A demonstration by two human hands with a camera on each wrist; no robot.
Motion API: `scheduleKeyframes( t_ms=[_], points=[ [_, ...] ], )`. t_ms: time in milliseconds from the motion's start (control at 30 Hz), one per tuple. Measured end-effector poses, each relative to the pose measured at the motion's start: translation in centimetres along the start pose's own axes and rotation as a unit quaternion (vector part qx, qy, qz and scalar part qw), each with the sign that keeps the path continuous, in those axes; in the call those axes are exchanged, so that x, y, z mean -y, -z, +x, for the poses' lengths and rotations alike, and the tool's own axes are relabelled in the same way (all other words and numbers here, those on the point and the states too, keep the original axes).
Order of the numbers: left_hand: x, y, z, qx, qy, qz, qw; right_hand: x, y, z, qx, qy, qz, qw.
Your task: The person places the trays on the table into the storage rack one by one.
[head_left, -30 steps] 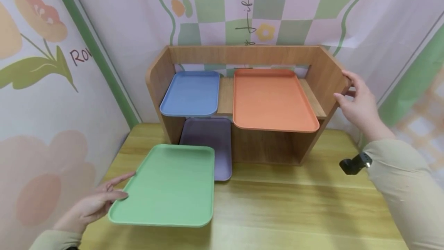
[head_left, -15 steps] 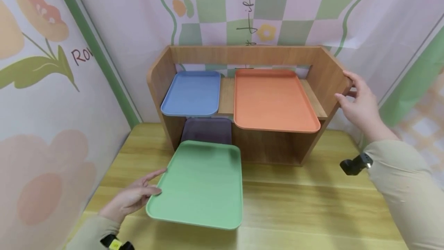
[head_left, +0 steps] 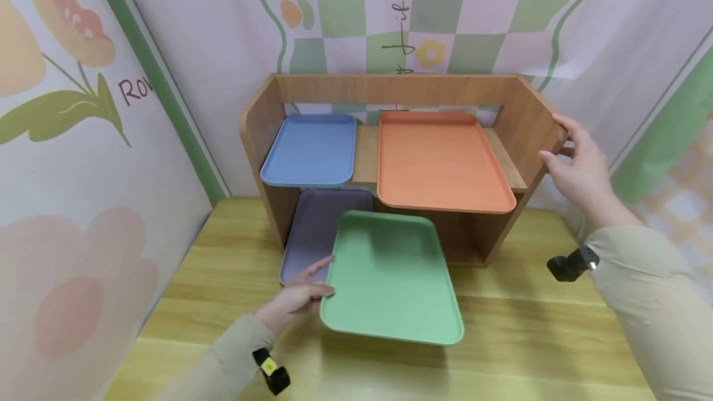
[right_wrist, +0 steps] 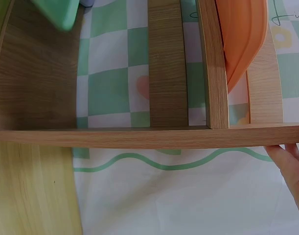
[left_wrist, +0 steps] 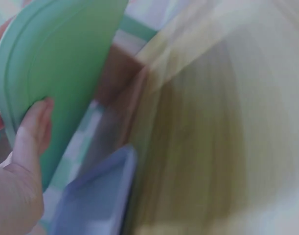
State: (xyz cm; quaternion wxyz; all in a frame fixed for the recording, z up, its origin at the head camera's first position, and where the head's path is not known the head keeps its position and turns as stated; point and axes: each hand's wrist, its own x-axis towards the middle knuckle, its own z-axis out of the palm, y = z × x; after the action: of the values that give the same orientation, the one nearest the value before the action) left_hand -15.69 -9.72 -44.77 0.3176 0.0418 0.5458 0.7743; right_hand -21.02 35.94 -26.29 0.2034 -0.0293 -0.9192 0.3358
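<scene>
My left hand [head_left: 295, 299] pinches the left edge of a green tray [head_left: 392, 280], which is held above the table in front of the shelf. In the left wrist view, fingers [left_wrist: 32, 129] press against the tray's underside. My right hand [head_left: 582, 169] grips the right side panel of a two-level wooden shelf [head_left: 526, 122]. On its upper board lie a blue tray [head_left: 312, 148] at left and an orange tray [head_left: 442, 163] at right, its front overhanging. A purple tray [head_left: 312, 237] sits in the lower left, sticking out forward and partly covered by the green tray.
The shelf stands at the back of a wooden table [head_left: 529, 339], against a wall cloth [head_left: 384, 11] with green and white checks. In the right wrist view, a green tray corner shows at the lower compartment's front. A black wrist camera [head_left: 570, 265] sits on the right sleeve.
My left hand has carried the green tray rightward and slightly toward the shelf, from the left front to before the lower right compartment. The purple tray's left part has come into sight. The right hand stays put.
</scene>
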Motion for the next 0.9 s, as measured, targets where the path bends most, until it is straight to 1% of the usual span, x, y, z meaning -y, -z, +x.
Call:
scheduleKeyframes(
  t_ms=[167,267,367,500,600,767,900],
  points=[
    [2.3,-2.5,3.0,-0.011,-0.002,0.005,0.9999,-0.2,-0.1,0.0,-0.003,0.002,-0.001,1.000],
    [3.3,-3.7,4.3,-0.021,-0.007,-0.001,0.9997,-0.1,-0.1,0.0,-0.003,0.002,0.000,1.000],
    [4.2,-4.6,5.3,-0.032,-0.013,0.005,0.9994,0.0,-0.1,0.0,-0.005,0.004,0.001,1.000],
    [5.1,-5.7,6.3,-0.049,-0.012,0.015,0.9986,-0.1,-0.1,0.0,-0.010,0.009,0.004,1.000],
    [5.7,-6.2,6.8,-0.060,-0.012,0.009,0.9981,-0.1,-0.2,0.0,-0.011,0.011,0.004,1.000],
    [6.5,-6.6,7.6,-0.063,-0.017,0.005,0.9979,-0.2,-0.2,0.1,-0.010,0.007,0.002,1.000],
    [7.1,-6.8,8.2,-0.066,-0.014,0.019,0.9975,-0.3,-0.2,0.1,-0.008,0.006,-0.001,1.000]
  ],
)
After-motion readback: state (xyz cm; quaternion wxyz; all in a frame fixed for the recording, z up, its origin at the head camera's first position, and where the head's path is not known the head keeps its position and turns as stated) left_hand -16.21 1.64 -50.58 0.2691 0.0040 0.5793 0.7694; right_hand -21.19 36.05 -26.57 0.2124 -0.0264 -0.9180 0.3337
